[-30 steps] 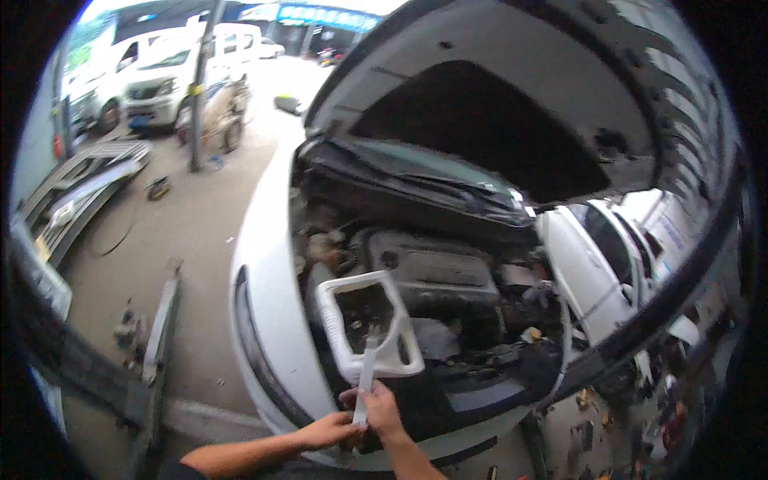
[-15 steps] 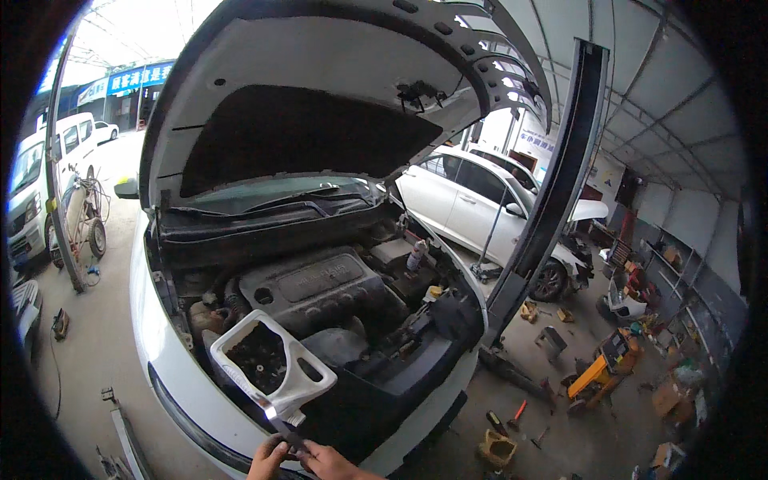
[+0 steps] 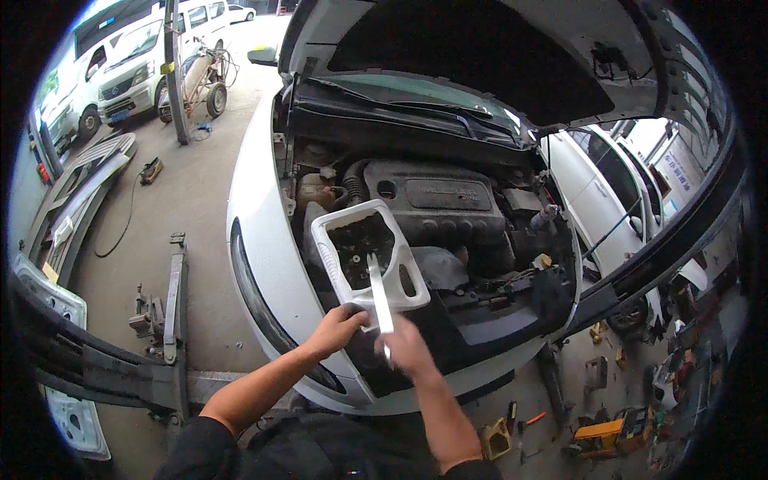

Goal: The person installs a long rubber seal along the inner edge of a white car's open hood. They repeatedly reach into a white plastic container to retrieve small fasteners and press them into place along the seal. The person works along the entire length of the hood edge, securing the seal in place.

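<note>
My left hand [image 3: 340, 328] grips the near edge of a white plastic frame [image 3: 326, 254] with a dark panel inside it. The frame is tilted above the left side of the open engine bay of a white car [image 3: 256, 200]. My right hand [image 3: 404, 348] is closed on a narrow white strip [image 3: 378, 288] that lies across the near part of the frame and sticks out past my fingers. Just behind the frame sits the dark engine cover [image 3: 440, 196]. The raised hood [image 3: 480, 48] hangs overhead.
A second white car [image 3: 592, 184] is parked close on the right, and a white van [image 3: 136, 64] stands at the far left. Metal lift arms [image 3: 172, 296] lie on the concrete to the left. Yellow tools and small parts [image 3: 600, 436] litter the floor at lower right.
The view has tipped down and swung left, so both forearms show in full. The frame and strip sit higher in the picture, still held by both hands.
</note>
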### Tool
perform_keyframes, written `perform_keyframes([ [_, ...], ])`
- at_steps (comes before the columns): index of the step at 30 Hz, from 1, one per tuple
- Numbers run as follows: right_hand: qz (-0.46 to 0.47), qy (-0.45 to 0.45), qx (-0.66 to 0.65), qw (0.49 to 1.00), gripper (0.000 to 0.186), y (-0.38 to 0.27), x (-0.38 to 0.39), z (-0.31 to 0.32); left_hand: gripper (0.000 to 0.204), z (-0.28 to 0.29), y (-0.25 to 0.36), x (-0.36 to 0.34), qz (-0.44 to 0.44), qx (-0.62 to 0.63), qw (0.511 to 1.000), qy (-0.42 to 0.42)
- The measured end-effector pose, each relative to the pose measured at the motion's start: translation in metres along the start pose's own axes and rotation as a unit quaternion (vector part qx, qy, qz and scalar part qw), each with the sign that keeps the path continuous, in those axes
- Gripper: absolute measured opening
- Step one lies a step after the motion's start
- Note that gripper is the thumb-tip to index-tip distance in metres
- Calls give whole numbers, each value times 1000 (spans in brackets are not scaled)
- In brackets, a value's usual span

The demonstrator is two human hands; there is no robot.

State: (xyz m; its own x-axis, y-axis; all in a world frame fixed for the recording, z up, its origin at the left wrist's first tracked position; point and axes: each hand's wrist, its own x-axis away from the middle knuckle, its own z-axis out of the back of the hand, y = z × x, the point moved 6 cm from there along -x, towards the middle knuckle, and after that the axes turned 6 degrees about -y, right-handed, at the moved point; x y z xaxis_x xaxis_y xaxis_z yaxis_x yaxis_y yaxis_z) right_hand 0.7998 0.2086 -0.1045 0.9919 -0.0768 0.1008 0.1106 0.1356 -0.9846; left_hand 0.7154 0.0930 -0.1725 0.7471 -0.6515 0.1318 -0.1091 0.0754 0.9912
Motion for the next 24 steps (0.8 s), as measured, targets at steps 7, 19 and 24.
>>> perform_keyframes([
  [7, -101, 10, 78, 992, 16, 64, -151, 38, 53, 14, 4, -52, -49, -485, 873, 12],
  [19, -72, 32, 30, 996, 34, 49, -146, 18, 55, 9, 20, -56, -63, -561, 823, -68],
  [24, -79, 78, -18, 994, 38, 23, -73, 24, 56, -20, 49, -12, -82, -539, 825, -151],
])
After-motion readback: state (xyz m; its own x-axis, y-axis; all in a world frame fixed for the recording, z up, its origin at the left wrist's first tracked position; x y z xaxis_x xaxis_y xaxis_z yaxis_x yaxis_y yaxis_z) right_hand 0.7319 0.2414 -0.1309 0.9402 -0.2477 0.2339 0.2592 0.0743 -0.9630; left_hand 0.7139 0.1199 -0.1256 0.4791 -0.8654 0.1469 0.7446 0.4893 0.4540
